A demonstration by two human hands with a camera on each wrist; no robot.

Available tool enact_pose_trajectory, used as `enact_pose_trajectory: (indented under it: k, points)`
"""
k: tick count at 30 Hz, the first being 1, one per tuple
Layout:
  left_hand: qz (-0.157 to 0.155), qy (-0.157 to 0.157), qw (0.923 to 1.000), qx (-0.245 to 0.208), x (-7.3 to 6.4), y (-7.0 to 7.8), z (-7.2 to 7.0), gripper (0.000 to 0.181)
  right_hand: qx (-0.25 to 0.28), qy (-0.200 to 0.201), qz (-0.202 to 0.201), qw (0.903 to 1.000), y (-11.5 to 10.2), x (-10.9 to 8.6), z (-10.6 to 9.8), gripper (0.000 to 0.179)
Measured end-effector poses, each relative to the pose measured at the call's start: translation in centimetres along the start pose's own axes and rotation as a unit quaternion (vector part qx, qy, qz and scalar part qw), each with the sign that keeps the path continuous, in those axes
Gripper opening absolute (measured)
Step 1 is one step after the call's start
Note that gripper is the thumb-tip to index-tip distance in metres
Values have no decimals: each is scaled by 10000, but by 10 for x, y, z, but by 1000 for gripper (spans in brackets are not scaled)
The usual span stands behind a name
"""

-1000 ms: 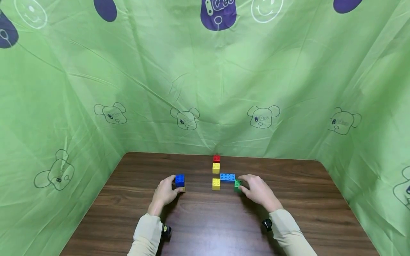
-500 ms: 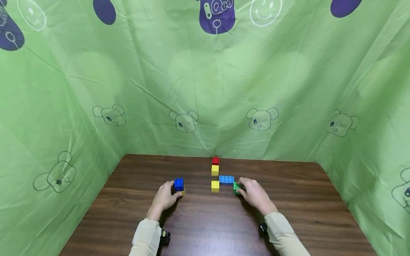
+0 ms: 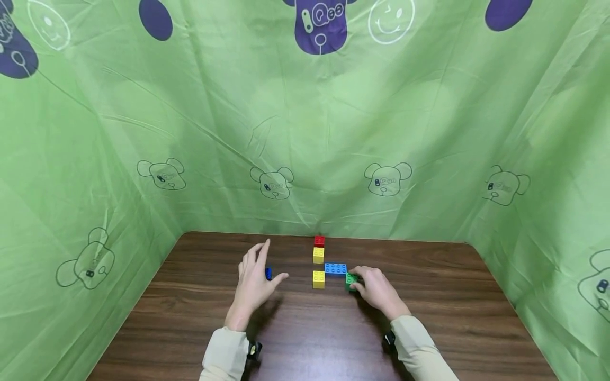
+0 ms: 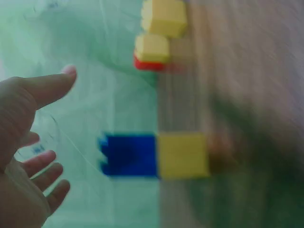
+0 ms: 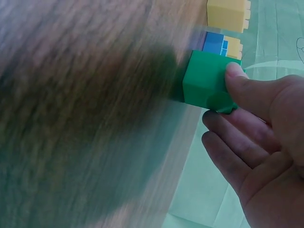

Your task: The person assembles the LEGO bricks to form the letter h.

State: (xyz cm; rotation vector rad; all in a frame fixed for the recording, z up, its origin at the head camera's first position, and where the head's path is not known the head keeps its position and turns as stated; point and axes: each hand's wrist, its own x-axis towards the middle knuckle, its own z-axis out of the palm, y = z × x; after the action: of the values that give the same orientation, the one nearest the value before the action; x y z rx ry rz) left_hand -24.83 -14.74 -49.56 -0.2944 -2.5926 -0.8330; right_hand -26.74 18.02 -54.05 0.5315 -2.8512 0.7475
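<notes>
My left hand (image 3: pixel 253 283) is spread with straight fingers beside a stack of two bricks, a dark blue brick (image 4: pixel 130 155) on top of a yellow brick (image 4: pixel 183 155). In the head view the hand hides most of that stack. Thumb and fingers stand apart from it in the left wrist view. My right hand (image 3: pixel 378 291) pinches a green brick (image 5: pixel 209 80) between thumb and fingers. The green brick is at the near right end of a long light blue brick (image 3: pixel 335 269).
Left of the light blue brick is a yellow brick (image 3: pixel 318 279). Farther back a second yellow brick (image 3: pixel 318 255) stands in front of a red brick (image 3: pixel 319 241). The wooden table (image 3: pixel 305 338) ends at a green cloth backdrop (image 3: pixel 305 132).
My left hand has let go of the blue and yellow stack and opened, its fingers spreading and rising. The right hand keeps its pinch on the green brick.
</notes>
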Motion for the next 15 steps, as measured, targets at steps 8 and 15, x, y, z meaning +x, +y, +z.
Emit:
enact_pose_trajectory:
  k: [8, 15]
  points:
    - [872, -65, 9960, -173, 17, 41, 18, 79, 58, -5, 84, 9999, 1, 1, -1, 27]
    - [399, -1210, 9911, -381, 11, 53, 54, 63, 104, -29, 124, 9999, 1, 1, -1, 26]
